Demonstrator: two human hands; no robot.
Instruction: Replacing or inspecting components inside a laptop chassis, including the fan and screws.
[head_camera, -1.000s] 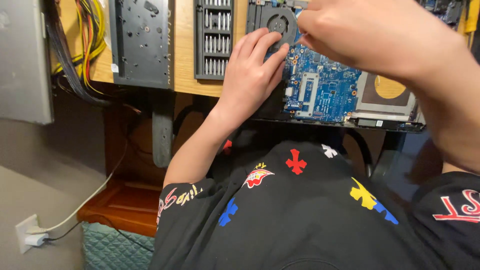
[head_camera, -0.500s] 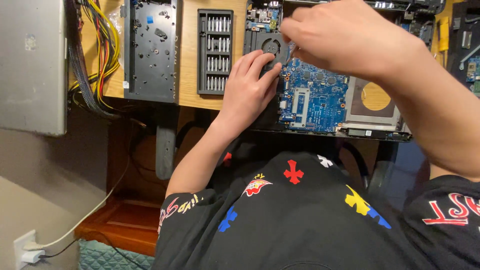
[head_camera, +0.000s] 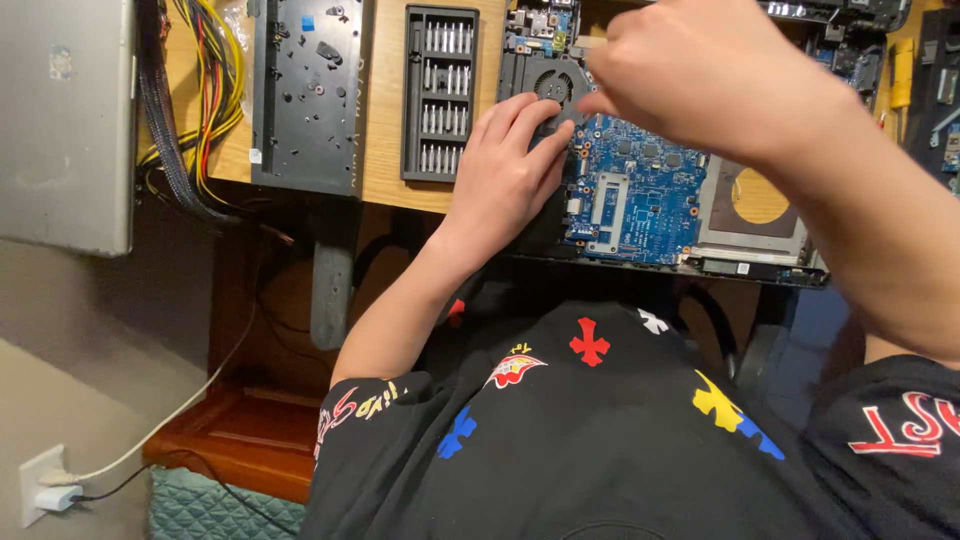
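Observation:
An opened laptop (head_camera: 745, 262) lies on the wooden desk, showing its blue motherboard (head_camera: 640, 190) and a black round fan (head_camera: 553, 82). My left hand (head_camera: 510, 175) rests flat on the laptop's left side. Its fingertips touch the fan's lower edge and it holds nothing. My right hand (head_camera: 700, 80) hovers above the fan and the board's top, close to the camera. Its fingers are pinched together and point left. Anything between them is hidden.
Left of the laptop lie a black tray of screwdriver bits (head_camera: 440, 92) and a black perforated panel (head_camera: 310, 95). Yellow and black cables (head_camera: 195, 90) hang beside a grey computer case (head_camera: 65, 125). More circuit boards (head_camera: 850, 50) sit at the far right. A wall socket (head_camera: 38, 488) is low left.
The view has shifted, so the desk sits higher and further right in frame. My right hand has dropped slightly toward the fan. The left hand stays on the laptop.

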